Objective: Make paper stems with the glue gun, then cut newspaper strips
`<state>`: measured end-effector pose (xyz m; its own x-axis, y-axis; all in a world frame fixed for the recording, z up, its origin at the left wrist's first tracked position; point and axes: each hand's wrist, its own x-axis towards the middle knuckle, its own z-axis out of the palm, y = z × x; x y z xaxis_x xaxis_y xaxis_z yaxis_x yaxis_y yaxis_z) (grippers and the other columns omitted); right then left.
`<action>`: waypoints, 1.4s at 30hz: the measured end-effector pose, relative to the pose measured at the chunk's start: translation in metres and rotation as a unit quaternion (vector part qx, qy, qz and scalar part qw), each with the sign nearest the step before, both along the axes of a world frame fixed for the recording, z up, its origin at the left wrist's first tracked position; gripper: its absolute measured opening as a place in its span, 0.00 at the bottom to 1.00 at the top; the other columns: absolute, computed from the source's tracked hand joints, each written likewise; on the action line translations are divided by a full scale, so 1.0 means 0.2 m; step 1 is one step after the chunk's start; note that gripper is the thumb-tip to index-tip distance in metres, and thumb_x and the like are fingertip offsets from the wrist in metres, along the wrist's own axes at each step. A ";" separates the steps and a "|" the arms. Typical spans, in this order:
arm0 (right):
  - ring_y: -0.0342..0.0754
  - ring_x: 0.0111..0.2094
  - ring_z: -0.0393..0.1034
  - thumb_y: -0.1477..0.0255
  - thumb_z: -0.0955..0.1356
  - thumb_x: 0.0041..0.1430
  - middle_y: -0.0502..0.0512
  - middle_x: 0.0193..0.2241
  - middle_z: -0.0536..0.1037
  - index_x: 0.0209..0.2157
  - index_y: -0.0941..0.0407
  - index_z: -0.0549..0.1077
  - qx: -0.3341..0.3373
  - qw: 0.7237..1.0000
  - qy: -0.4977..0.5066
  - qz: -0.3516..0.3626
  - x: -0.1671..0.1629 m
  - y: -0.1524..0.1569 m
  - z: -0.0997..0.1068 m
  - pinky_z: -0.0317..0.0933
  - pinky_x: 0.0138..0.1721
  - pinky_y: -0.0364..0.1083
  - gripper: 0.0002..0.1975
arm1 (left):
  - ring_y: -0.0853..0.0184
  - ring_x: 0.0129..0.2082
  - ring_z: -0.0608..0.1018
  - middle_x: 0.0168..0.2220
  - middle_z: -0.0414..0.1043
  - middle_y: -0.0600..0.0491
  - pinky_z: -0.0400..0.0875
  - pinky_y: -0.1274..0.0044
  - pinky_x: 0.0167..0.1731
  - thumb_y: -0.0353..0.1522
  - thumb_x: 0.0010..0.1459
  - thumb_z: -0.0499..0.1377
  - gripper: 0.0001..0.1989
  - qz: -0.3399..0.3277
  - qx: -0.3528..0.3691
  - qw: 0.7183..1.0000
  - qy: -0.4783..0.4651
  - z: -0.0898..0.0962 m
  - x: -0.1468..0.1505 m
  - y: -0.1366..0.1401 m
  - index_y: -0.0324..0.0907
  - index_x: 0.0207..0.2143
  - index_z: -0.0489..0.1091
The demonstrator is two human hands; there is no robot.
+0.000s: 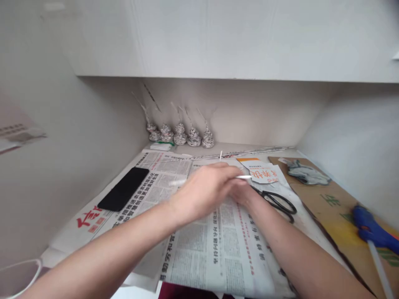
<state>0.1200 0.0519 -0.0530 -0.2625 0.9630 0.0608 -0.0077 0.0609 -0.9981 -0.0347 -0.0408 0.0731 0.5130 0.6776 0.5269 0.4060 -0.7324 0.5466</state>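
My left hand (207,189) is closed over thin white paper sticks (243,177) at the middle of the newspaper (230,245). Close against it, partly behind its fingers, my right hand (241,191) is closed at the same sticks. One stick end points up above the knuckles, another pokes out to the right, and a blurred one shows on the left. The fingers' exact hold is hidden where the hands overlap. Black-handled scissors (277,203) lie just right of my right wrist, blades partly covered.
Several woven paper gourds (194,138) stand along the back wall. Long rolled paper rods (262,150) lie before them. A black phone (124,189) rests on the left. On the right are cardboard (321,207), a torn printed card (264,172) and a blue glue gun (370,226). A cabinet (230,41) overhangs.
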 end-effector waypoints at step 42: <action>0.44 0.29 0.73 0.71 0.76 0.48 0.51 0.28 0.82 0.28 0.52 0.81 0.130 0.984 0.111 0.047 -0.04 -0.19 0.28 0.70 0.35 0.47 0.03 | 0.66 0.44 0.79 0.41 0.78 0.49 0.77 0.71 0.43 0.22 0.59 0.59 0.14 0.034 0.178 0.970 -0.163 -0.44 -0.18 0.29 0.44 0.44 0.76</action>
<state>0.1127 0.0137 0.0032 -0.3021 0.8792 0.3684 -0.2406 0.3036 -0.9219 -0.0699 0.0175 -0.0147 0.2397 0.4492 0.8607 0.3080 -0.8759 0.3714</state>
